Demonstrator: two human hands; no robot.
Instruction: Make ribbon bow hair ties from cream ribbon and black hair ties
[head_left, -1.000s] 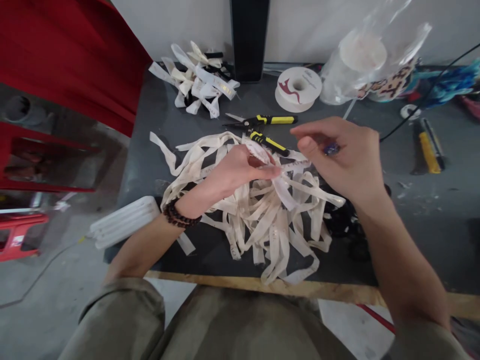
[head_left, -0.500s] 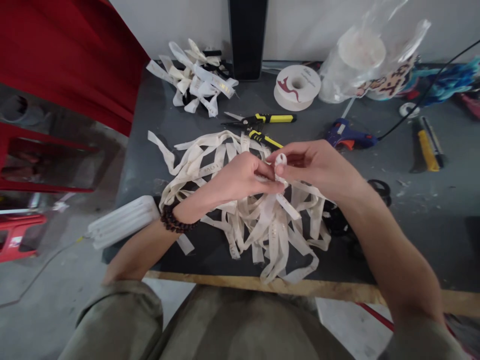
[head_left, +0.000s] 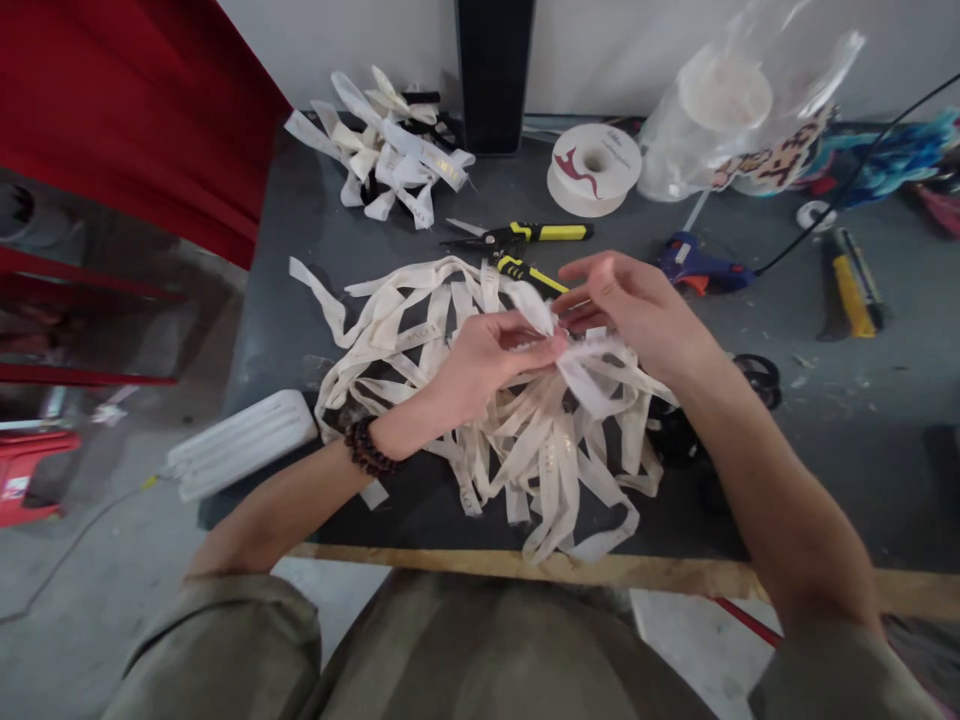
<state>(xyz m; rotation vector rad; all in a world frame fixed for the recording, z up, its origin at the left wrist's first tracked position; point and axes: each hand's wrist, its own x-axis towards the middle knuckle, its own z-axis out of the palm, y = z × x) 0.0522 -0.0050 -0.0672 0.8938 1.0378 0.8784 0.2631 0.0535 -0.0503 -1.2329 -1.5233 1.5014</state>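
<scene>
In the head view, my left hand (head_left: 476, 368) pinches a looped white ribbon (head_left: 586, 388) at its middle, thumb and fingers clamped together, apparently so that its ends can spread free. My right hand (head_left: 649, 318) is just beside it at three o'clock, thumb and fingers apart; whether a fingertip touches the ribbon, I cannot tell (blur hides that much). Both hands work above a tangle of cream ribbon strips (head_left: 551, 458), probably gathered close to me for easy picking, its bulk at six o'clock from my pinch.

Yellow-handled snips (head_left: 561, 232) lie with blades parted near twelve, their handles pointing rightward, perhaps to suit my right hand. The ribbon spool (head_left: 616, 165) lies beyond them, past twelve, while a pile of tied bows (head_left: 405, 150) sits toward eleven, seemingly set apart from the loose strips. At two o'clock is a blue glue gun (head_left: 697, 262), its cord trailing away from the ribbon, likely keeping the working area uncluttered.
</scene>
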